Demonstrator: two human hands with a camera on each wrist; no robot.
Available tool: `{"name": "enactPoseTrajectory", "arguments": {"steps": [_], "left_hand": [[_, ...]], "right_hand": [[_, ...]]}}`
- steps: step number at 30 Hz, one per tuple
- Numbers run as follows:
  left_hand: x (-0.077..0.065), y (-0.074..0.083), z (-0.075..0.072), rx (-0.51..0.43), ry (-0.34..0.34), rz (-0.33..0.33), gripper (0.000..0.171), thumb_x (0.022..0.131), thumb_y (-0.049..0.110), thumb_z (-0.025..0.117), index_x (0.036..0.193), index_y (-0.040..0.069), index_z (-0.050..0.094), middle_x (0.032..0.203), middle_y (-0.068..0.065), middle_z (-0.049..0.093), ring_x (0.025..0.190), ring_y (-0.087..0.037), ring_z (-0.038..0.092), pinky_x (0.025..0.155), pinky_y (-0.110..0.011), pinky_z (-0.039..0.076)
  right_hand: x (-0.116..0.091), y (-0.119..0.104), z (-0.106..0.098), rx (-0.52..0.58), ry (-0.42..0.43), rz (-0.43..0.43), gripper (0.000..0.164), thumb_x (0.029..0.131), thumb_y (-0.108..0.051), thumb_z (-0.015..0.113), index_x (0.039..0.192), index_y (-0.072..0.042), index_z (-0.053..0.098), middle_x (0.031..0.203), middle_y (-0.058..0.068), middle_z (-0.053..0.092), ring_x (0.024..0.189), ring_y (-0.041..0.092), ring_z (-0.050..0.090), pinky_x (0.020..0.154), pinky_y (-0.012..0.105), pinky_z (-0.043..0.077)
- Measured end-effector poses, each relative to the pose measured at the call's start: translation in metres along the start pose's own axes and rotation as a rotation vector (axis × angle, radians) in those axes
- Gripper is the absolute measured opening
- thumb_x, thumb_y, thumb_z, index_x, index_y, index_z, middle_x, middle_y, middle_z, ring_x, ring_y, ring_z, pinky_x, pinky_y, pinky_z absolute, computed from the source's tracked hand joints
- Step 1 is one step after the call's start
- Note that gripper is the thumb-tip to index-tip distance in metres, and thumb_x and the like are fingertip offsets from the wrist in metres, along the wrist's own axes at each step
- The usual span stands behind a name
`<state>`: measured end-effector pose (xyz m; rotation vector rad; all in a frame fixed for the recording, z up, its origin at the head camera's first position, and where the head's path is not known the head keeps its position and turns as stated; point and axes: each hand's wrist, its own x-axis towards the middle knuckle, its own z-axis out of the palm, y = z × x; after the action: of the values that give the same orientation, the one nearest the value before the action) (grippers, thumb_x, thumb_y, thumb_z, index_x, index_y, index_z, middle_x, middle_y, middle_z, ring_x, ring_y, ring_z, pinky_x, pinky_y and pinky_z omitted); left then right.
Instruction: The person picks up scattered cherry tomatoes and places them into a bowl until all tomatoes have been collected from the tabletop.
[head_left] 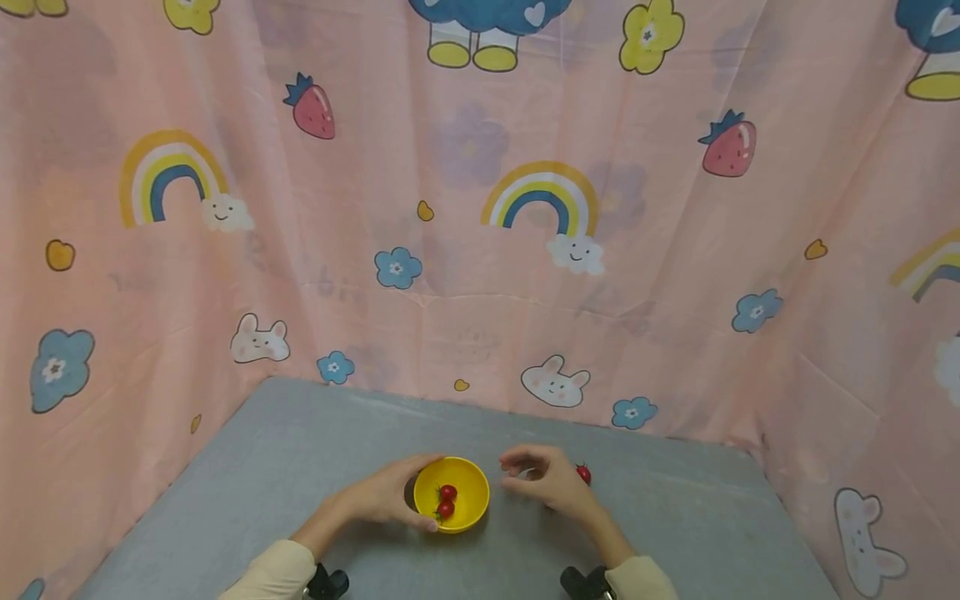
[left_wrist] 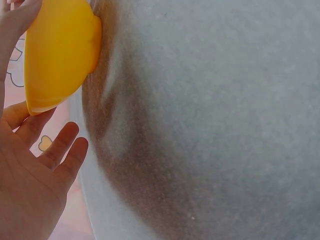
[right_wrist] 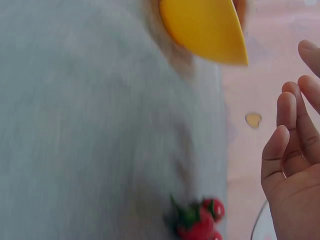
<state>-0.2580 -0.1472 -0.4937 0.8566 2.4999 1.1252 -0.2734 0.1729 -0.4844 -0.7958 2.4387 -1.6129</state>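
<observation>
1. Left hand (head_left: 392, 495): thumb and fingers pinch the rim of a yellow bowl (head_left: 472, 490).
2. Right hand (head_left: 553, 480): fingers loosely bent, thumb parted from them, beside the bowl, opposite the left hand.
3. Red tomatoes (head_left: 447, 492): two inside the bowl; other tomatoes (head_left: 584, 475) just right of the right hand.

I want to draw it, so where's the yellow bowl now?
In the head view, the yellow bowl is near the bottom, just left of middle, held by the left hand; the right hand is close, not touching.
</observation>
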Motion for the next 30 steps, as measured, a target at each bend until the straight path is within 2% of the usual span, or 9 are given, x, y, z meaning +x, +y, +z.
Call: {"name": "enactPoseTrajectory", "arguments": {"steps": [10,17,20,27,30], "left_hand": [[-0.001,0.001,0.000,-0.008,-0.007,-0.001,0.092,0.082,0.038,0.086,0.154,0.007,0.039,0.152,-0.008,0.045,0.136,-0.030,0.043,0.113,-0.059,0.031],[-0.002,0.002,-0.001,-0.023,-0.006,0.008,0.092,0.082,0.037,0.085,0.154,0.004,0.038,0.152,-0.009,0.045,0.136,-0.031,0.043,0.113,-0.059,0.030],[-0.003,0.002,-0.001,-0.018,-0.005,0.007,0.092,0.082,0.037,0.085,0.154,0.004,0.038,0.153,-0.010,0.044,0.137,-0.031,0.042,0.113,-0.059,0.030],[-0.002,0.002,-0.001,-0.009,-0.006,0.003,0.093,0.081,0.037,0.086,0.154,0.006,0.038,0.152,-0.009,0.044,0.137,-0.031,0.042,0.113,-0.059,0.030],[-0.001,0.002,0.000,-0.004,-0.006,0.009,0.093,0.081,0.037,0.086,0.154,0.005,0.038,0.152,-0.009,0.044,0.137,-0.031,0.042,0.113,-0.059,0.030]], "right_hand": [[-0.039,0.018,-0.047,0.009,0.072,-0.036,0.026,0.092,-0.002,0.074,0.115,0.007,0.068,0.105,0.027,0.067,0.086,0.023,0.065,0.073,0.030,0.057],[-0.068,0.027,-0.072,-0.040,0.113,0.030,0.028,0.093,-0.006,0.074,0.118,0.005,0.068,0.109,0.022,0.069,0.089,0.023,0.066,0.073,0.031,0.057],[-0.078,0.032,-0.080,-0.053,0.106,0.033,0.030,0.092,-0.005,0.075,0.118,0.007,0.067,0.110,0.023,0.068,0.090,0.024,0.066,0.074,0.032,0.058],[-0.094,0.042,-0.091,-0.079,0.057,0.060,0.044,0.089,-0.008,0.079,0.126,0.009,0.063,0.120,0.025,0.064,0.098,0.038,0.063,0.072,0.033,0.057],[-0.098,0.045,-0.094,-0.100,0.043,0.088,0.047,0.087,-0.011,0.081,0.128,0.006,0.063,0.123,0.024,0.064,0.101,0.037,0.063,0.068,0.031,0.054]]}}
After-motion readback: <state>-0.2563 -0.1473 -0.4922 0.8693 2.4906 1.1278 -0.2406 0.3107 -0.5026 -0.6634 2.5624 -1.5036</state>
